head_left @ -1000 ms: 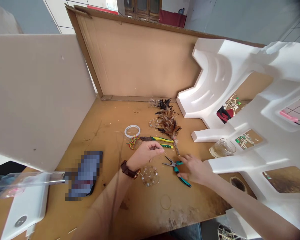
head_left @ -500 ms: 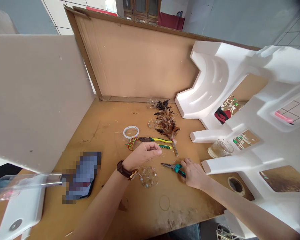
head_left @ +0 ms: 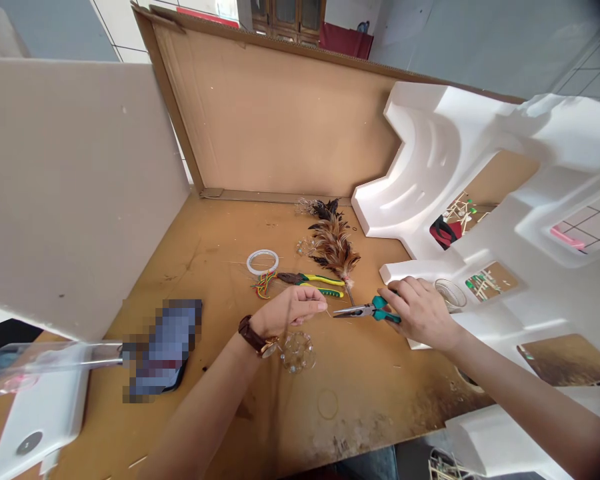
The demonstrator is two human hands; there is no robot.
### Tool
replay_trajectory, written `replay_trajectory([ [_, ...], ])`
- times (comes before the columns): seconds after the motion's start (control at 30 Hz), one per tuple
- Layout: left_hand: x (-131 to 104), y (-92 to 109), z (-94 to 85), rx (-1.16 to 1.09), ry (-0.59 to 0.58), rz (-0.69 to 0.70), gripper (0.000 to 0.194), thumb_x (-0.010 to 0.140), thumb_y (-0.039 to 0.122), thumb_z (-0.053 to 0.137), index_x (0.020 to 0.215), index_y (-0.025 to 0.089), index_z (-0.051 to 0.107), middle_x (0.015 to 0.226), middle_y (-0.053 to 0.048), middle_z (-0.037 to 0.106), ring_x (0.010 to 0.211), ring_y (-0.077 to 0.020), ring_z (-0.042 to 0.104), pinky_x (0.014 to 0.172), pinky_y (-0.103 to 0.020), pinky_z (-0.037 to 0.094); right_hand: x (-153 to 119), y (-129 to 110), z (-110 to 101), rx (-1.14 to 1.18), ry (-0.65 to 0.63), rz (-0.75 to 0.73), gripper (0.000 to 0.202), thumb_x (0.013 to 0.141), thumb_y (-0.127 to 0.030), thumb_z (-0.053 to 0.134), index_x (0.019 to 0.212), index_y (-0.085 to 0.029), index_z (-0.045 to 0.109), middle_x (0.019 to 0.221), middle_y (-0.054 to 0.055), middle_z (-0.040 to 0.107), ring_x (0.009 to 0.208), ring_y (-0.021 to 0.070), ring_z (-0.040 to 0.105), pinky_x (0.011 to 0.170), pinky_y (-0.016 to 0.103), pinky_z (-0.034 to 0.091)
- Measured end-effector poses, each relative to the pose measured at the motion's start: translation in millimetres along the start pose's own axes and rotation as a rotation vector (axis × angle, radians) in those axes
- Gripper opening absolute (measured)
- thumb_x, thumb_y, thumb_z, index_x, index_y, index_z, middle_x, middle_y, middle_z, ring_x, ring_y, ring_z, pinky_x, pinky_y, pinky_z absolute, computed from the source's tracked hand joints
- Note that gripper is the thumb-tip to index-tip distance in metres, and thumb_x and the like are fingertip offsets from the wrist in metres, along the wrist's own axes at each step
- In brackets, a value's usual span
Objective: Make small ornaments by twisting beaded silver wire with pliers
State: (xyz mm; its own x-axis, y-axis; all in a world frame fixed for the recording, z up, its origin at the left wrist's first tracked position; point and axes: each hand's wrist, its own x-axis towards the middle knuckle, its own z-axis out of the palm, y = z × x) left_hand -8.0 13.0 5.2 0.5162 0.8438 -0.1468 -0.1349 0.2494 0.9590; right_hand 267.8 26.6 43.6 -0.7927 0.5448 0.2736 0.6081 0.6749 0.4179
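My left hand (head_left: 296, 308) pinches a thin wire (head_left: 329, 311), whose end pokes out past the fingertips. Long-nose pliers (head_left: 363, 311) with teal and black handles are gripped in my right hand (head_left: 420, 310), their tip close to that wire. Whether the jaws touch it I cannot tell. Just below my left wrist lies a round wire piece with small beads (head_left: 299, 352). Behind my left hand rest yellow-green pliers (head_left: 310, 280), a white ring-shaped roll (head_left: 263, 262) and a bundle of coloured threads (head_left: 264, 285).
A brown feather duster (head_left: 333, 243) lies toward the back. White foam packing (head_left: 430, 147) stands on the right, with a glass jar (head_left: 451, 293) beside it. Cardboard (head_left: 280, 120) walls the rear. A phone (head_left: 165, 350) lies left, and a thin ring (head_left: 328, 404) near the front.
My right hand has lifted the long-nose pliers off the table and brought them up beside the wire. My left hand has shifted only slightly.
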Motion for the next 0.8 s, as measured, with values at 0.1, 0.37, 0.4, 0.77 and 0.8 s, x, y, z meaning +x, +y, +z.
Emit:
replay_trajectory([
  [0.1, 1.0, -1.0, 0.1, -0.006, 0.006, -0.004, 0.028, 0.068, 0.038, 0.067, 0.072, 0.013, 0.053, 0.043, 0.01, 0.035, 0.037, -0.0017, 0.022, 0.037, -0.017, 0.012, 3.2, 1.5, -1.8, -0.01, 0.002, -0.025, 0.025, 0.08, -0.024, 0.051, 0.104, -0.019, 0.056, 0.09, 0.01, 0.056, 0.079, 0.0227, 0.046, 0.068, 0.035, 0.03],
  [0.37, 3.6, -4.9, -2.0, -0.027, -0.047, 0.01, 0.026, 0.07, 0.037, 0.065, 0.073, 0.014, 0.053, 0.044, 0.01, 0.033, 0.038, -0.0022, 0.021, 0.037, -0.017, 0.014, 4.0, 0.5, -3.5, -0.034, 0.003, -0.035, 0.024, 0.08, -0.021, 0.051, 0.104, -0.019, 0.055, 0.09, 0.009, 0.057, 0.079, 0.0221, 0.046, 0.068, 0.034, 0.03],
  [0.4, 3.8, -5.6, -2.2, -0.029, -0.062, 0.012, 0.026, 0.071, 0.036, 0.065, 0.073, 0.014, 0.053, 0.044, 0.01, 0.033, 0.038, -0.0023, 0.021, 0.037, -0.017, 0.014, 3.5, 0.5, -3.3, -0.034, 0.0, -0.034, 0.024, 0.08, -0.021, 0.051, 0.104, -0.019, 0.055, 0.09, 0.009, 0.057, 0.078, 0.0219, 0.046, 0.068, 0.034, 0.03],
  [0.77, 7.7, -8.1, 0.0, -0.073, -0.098, -0.033, 0.029, 0.068, 0.039, 0.067, 0.073, 0.014, 0.053, 0.043, 0.01, 0.032, 0.037, -0.0026, 0.021, 0.038, -0.019, 0.01, 0.6, 2.1, -1.1, -0.027, 0.016, -0.054, 0.024, 0.079, -0.017, 0.052, 0.102, -0.02, 0.056, 0.087, 0.007, 0.058, 0.076, 0.0207, 0.047, 0.068, 0.034, 0.031],
  [0.8, 7.8, -7.8, 0.3, -0.082, -0.1, -0.034, 0.029, 0.067, 0.039, 0.068, 0.072, 0.014, 0.053, 0.042, 0.011, 0.032, 0.037, -0.0026, 0.021, 0.038, -0.019, 0.01, 0.6, 2.2, -1.3, -0.037, 0.017, -0.059, 0.023, 0.079, -0.017, 0.051, 0.102, -0.02, 0.056, 0.087, 0.007, 0.058, 0.076, 0.0206, 0.047, 0.068, 0.034, 0.031],
])
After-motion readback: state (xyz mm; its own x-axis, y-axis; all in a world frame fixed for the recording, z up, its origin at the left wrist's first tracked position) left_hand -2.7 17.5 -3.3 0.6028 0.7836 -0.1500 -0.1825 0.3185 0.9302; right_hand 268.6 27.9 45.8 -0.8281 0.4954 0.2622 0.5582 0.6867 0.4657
